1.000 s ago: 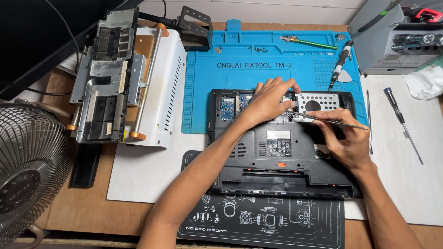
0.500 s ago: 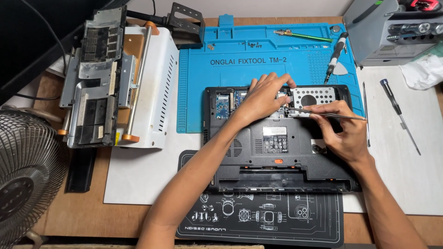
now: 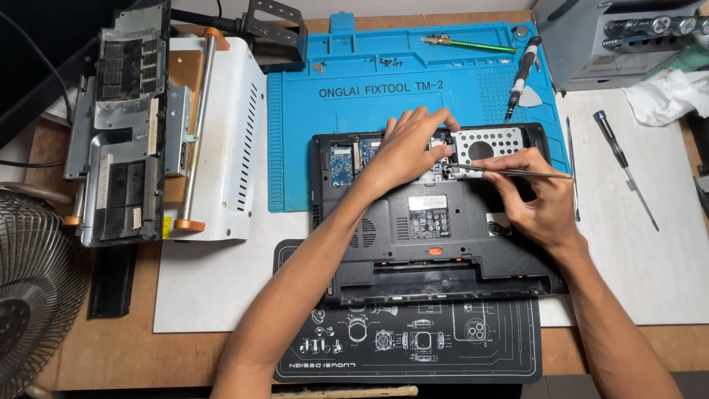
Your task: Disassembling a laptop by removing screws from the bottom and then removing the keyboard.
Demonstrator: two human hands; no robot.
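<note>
Head view: my left hand (image 3: 410, 144) rests spread, gripping nothing, on the upturned laptop base (image 3: 436, 222) at centre. My right hand (image 3: 535, 196) pinches metal tweezers (image 3: 509, 172), tips at 9 o'clock beside the hard-drive caddy (image 3: 487, 142). Step: probably extracting a small part; next needs steady lifting.

A brown wooden desk (image 3: 111, 355) fills the view under even, soft light. A white sheet (image 3: 214, 295) covers its middle, with a blue work mat (image 3: 369, 66) at the far side and a black printed mat (image 3: 413, 347) near. A wire fan guard (image 3: 29, 295) sits near left.
</note>
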